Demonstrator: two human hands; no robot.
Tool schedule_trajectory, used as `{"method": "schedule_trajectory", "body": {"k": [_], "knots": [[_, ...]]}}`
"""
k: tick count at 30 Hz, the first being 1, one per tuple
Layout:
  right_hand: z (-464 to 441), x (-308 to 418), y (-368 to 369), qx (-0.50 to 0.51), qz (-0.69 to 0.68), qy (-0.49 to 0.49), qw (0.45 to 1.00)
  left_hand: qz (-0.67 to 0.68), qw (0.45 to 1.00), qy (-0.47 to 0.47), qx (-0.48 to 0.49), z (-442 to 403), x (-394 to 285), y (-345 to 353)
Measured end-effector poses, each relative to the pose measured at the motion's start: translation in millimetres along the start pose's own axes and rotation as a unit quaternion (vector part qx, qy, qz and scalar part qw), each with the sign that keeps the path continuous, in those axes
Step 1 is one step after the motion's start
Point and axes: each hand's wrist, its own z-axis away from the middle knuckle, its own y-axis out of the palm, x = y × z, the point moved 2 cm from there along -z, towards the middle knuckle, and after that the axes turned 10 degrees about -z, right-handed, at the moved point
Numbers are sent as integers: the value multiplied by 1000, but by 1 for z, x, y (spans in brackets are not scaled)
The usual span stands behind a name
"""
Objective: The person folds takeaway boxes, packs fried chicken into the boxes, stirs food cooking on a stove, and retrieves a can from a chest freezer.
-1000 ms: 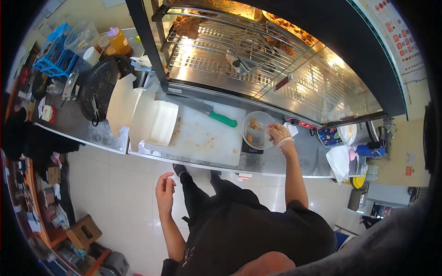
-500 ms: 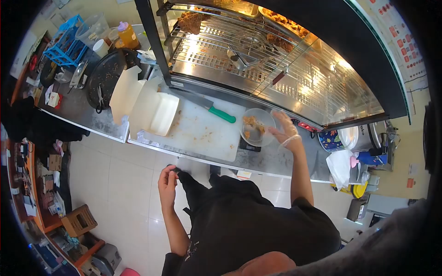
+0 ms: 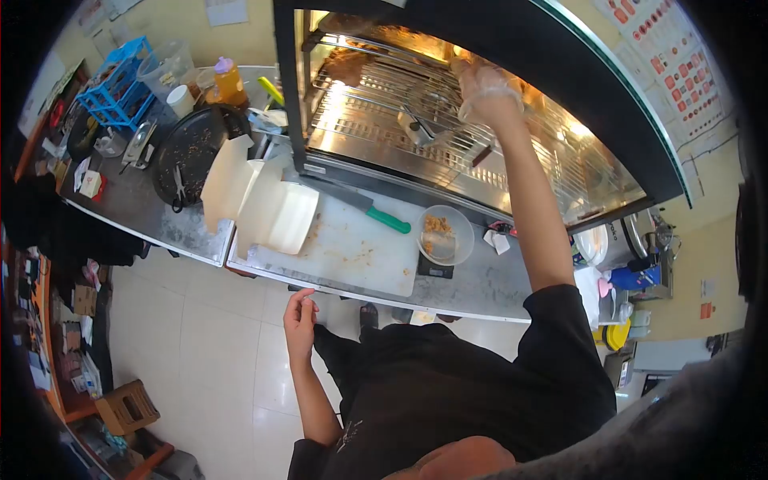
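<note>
My right hand [image 3: 486,90], in a clear plastic glove, reaches into the lit food warmer [image 3: 448,182] and is at the tray of fried pieces at its top. Its fingertips are blurred and partly hidden, so I cannot see what they hold. My left hand [image 3: 301,322] is bare and hangs by the counter's front edge, fingers loosely curled in with nothing visible in them. On a small black scale [image 3: 434,271] stands a clear plastic bowl [image 3: 464,237] with chopped brown food [image 3: 437,234] in it. A green-handled knife [image 3: 388,220] lies on the white cutting board [image 3: 352,268].
An open takeaway box [image 3: 290,216] stands on the board's left end. Farther left are a round black pan [image 3: 192,144] with scissors [image 3: 178,182], a sauce bottle [image 3: 229,80] and a blue rack [image 3: 120,92]. Metal tongs [image 3: 418,126] lie on the warmer's wire shelf.
My right hand has moved from beside the bowl up and forward into the warmer. My left hand stays low by the counter edge. The view has shifted slightly.
</note>
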Motion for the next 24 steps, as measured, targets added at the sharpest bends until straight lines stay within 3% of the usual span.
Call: {"method": "schedule_trajectory", "body": {"k": [2,3,5,10,17,23,24], "knots": [[-48,-47,52,-57,17,-5,998,11,1000,6,-13,-2,9,-7],[-54,-30,41,23,135,2,991,37,999,-15,-18,-3,12,-9],[-73,-32,35,8,196,16,980,56,998,-3,-25,-5,16,-13],[-99,-59,37,-144,206,-14,968,102,994,8,-29,-9,16,-24],[-97,-71,46,-201,196,-27,959,115,991,11,-64,-13,16,-39],[-72,-30,26,-5,274,99,957,111,991,-3,-80,-5,17,-38],[-73,-40,35,-115,264,27,957,110,991,-6,-81,-3,18,-36]]}}
